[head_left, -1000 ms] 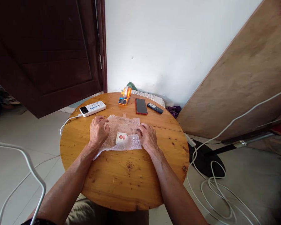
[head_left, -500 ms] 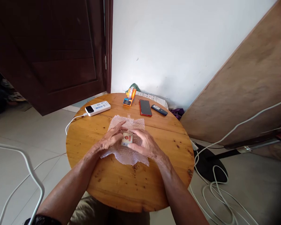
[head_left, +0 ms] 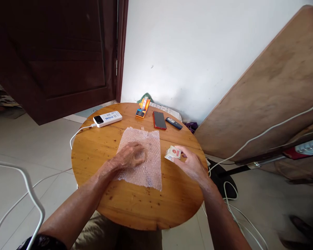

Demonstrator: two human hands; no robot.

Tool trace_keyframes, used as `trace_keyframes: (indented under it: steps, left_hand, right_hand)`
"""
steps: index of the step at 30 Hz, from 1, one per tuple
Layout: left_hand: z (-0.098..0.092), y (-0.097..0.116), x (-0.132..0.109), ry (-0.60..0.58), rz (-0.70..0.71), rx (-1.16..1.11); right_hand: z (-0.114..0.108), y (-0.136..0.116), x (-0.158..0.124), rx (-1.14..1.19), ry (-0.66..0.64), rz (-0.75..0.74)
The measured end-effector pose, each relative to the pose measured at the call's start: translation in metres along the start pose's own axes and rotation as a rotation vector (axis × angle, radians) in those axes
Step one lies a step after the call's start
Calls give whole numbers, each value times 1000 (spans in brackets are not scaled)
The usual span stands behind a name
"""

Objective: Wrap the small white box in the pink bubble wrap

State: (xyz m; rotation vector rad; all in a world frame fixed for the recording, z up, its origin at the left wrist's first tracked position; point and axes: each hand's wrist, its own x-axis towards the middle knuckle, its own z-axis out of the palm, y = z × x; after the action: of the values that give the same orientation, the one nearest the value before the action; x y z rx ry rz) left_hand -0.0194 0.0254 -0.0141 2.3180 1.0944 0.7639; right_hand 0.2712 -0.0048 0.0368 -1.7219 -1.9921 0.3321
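A sheet of bubble wrap (head_left: 146, 152) lies flat on the round wooden table (head_left: 135, 205). My left hand (head_left: 129, 158) rests palm down on the sheet, fingers curled loosely, holding nothing. My right hand (head_left: 190, 163) is to the right of the sheet, just above the table, with its fingers closed on a small white box with a red mark (head_left: 173, 153).
At the table's far side lie a white power bank (head_left: 107, 119) with a cable, an orange tape dispenser (head_left: 143, 107), a red phone (head_left: 159, 120) and a small dark phone (head_left: 173, 123). A wooden board (head_left: 266, 90) leans at the right. White cables (head_left: 240, 211) trail on the floor.
My right hand has lifted the small box off the bubble wrap and carried it to the right. My left hand has flattened onto the sheet, which now lies spread out.
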Motion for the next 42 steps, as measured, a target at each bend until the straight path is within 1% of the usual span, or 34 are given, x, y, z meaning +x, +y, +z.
trace_keyframes:
  steps: [2,4,6,7,8,9,11,13,15,18,20,22,26,30,34,38,40,42]
  left_hand:
    - [3,-4,1,-18,68,27]
    - [4,-7,1,-22,111,39]
    - [4,-10,2,-15,151,43]
    - [3,-11,2,-13,169,44]
    - [2,-11,3,-14,183,44]
    - [2,-11,3,-20,193,47]
    - [0,-10,3,-42,198,58]
    - [-1,-8,3,-58,190,73]
    - [-2,-9,2,-44,160,95]
    - [-2,-12,0,38,20,162]
    - [-4,-16,0,60,-81,218]
    - [-5,-19,1,46,-129,256]
    - [-7,-21,2,20,-146,274]
    - [-9,-18,3,-27,-156,274]
    - [-10,-18,2,-53,-141,273]
    - [-9,-19,1,-61,-140,276]
    - [-9,-17,1,-64,-136,288]
    - [-8,-15,0,-64,-131,304]
  right_hand:
    - [0,21,-4,-95,11,38]
    - [2,27,-6,-178,74,10]
    - [2,18,-8,-227,191,-43]
    - [3,7,-8,-231,247,-76]
    - [5,-5,-7,-210,270,-115]
    - [8,-19,-6,-169,254,-178]
    - [19,-46,0,-104,130,-314]
    - [36,-66,9,-99,12,-375]
    - [54,-76,18,-155,-76,-337]
    - [72,-75,25,-279,-164,-221]
    - [77,-71,24,-329,-166,-188]
    - [78,-68,19,-364,-139,-179]
    - [76,-73,12,-465,-120,-164]
    - [75,-78,11,-525,-99,-157]
    - [74,-76,12,-530,-66,-145]
    - [74,-72,13,-528,-60,-123]
    - [75,-72,13,-503,-26,-126]
    - [76,-73,13,-460,22,-165]
